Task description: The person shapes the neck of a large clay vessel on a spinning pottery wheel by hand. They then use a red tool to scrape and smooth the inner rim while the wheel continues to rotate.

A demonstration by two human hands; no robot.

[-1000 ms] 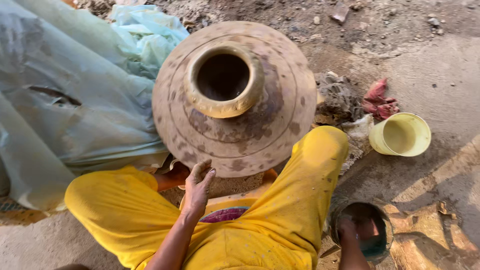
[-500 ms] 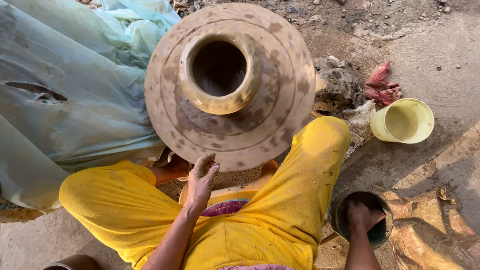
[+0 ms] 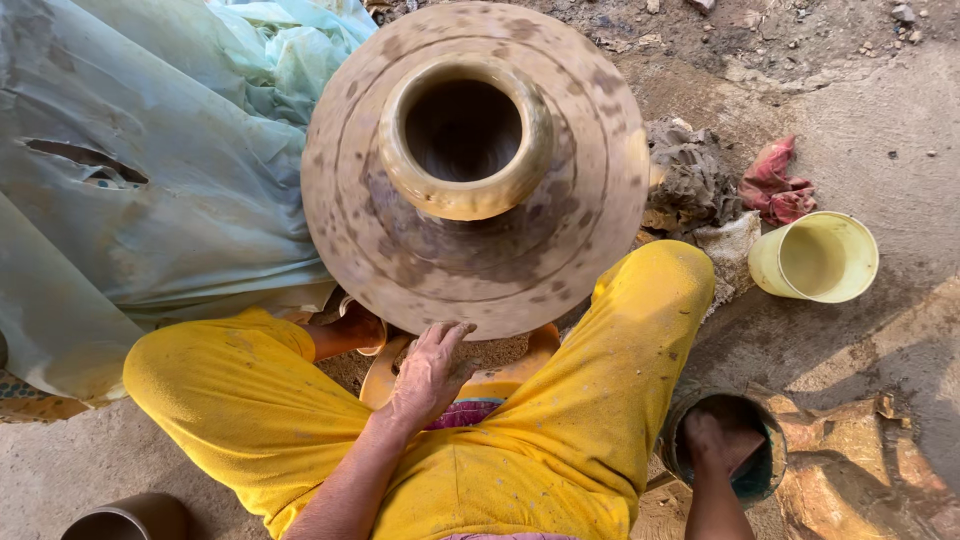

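Note:
A wet clay pot (image 3: 465,140) with a round open mouth stands on a brown potter's wheel (image 3: 560,260) in front of me. My left hand (image 3: 428,372), smeared with clay, hangs open just below the wheel's near edge, fingers spread and holding nothing. My right hand (image 3: 715,445) is dipped into a small dark bowl (image 3: 765,480) on the ground at my right; its fingers are hidden inside. My legs in yellow trousers (image 3: 560,430) lie on either side of the wheel.
A pale yellow plastic cup (image 3: 815,258) stands on the ground at the right, beside a red rag (image 3: 775,185) and a lump of grey clay (image 3: 690,180). A pale green plastic sheet (image 3: 140,180) covers the left. A dark round container (image 3: 130,518) sits at bottom left.
The view has shifted so the wheel and pot sit higher and more centred. My left hand has risen closer to the wheel's edge. My right hand stays in the bowl.

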